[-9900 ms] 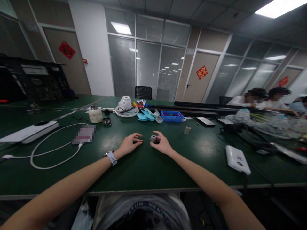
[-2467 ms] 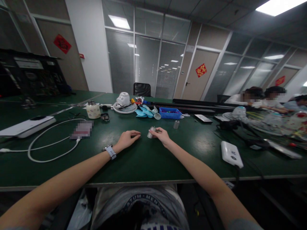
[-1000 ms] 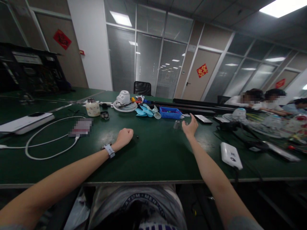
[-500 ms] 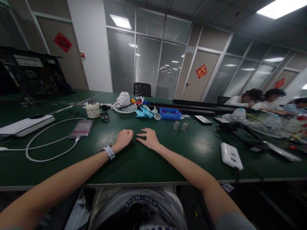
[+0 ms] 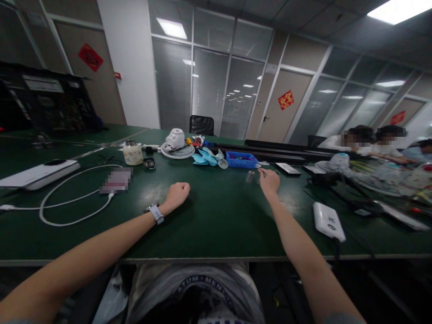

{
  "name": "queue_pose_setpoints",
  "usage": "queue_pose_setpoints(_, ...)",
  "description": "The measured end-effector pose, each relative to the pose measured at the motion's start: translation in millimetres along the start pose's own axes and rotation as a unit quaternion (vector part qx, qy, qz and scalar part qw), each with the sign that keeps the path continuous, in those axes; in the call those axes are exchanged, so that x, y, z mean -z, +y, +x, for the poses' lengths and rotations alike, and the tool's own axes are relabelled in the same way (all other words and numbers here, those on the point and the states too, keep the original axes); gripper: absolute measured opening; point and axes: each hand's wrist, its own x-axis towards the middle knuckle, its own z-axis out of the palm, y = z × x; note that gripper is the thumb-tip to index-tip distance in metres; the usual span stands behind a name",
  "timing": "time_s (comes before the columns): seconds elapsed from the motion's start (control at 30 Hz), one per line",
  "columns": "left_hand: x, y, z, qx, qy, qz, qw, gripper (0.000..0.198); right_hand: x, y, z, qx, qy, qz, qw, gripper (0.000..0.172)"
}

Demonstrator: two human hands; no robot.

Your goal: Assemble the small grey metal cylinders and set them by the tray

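My left hand [image 5: 177,195] rests on the green table [image 5: 216,225] in a loose fist, with nothing seen in it; a watch [image 5: 155,212] is on that wrist. My right hand [image 5: 270,182] is stretched forward, its fingers curled together at the place where one of two short grey metal cylinders stood. That cylinder is hidden by the hand, so I cannot tell how firmly it is held. The other grey cylinder [image 5: 250,176] stands upright just left of my fingertips. Behind both lies a blue tray [image 5: 241,166] with small parts in it.
Light-blue fan blades [image 5: 206,157] and a white fan body [image 5: 176,143] lie beyond my hands. At left are a cream jar [image 5: 132,153], a white cable [image 5: 43,207] and a pixelated phone-like item [image 5: 117,181]. A white power bank [image 5: 329,221] lies right of my forearm. People sit far right.
My right hand has moved right and forward from beside my left hand to the two grey cylinders, covering one. My left hand stays in place. The view has shifted slightly.
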Motion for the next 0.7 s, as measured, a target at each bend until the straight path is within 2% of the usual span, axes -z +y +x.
queue_pose_setpoints(0.07, -0.5, -1.0, 0.3, -0.002, 0.001, -0.002, 1.0, 0.028, -3.5, 21.8, 5.1, -0.04, 0.008, -0.025, 0.999, 0.034)
queue_pose_setpoints(0.17, -0.4, -1.5, 0.0, 0.001, 0.003, 0.0, 1.0, 0.028, -10.5, 35.4, 7.2, -0.07, 0.014, -0.021, 0.997, 0.034)
queue_pose_setpoints(0.4, 1.0, 0.0, -1.1, 0.006, -0.003, 0.007, 1.0, 0.03, -19.7, 36.8, 12.9, -0.08, 0.005, 0.001, 0.997, 0.034)
queue_pose_setpoints(0.6, 0.3, -0.8, -0.6, 0.002, -0.008, 0.002, 1.0, 0.029, -25.0, 41.9, 15.3, -0.086, -0.027, -0.02, 0.996, 0.035)
queue_pose_setpoints(0.7, -0.1, -0.3, -0.6, 0.002, -0.007, 0.004, 1.0, 0.03, -26.1, 42.2, 11.2, -0.056, 0.006, -0.025, 0.998, 0.038)
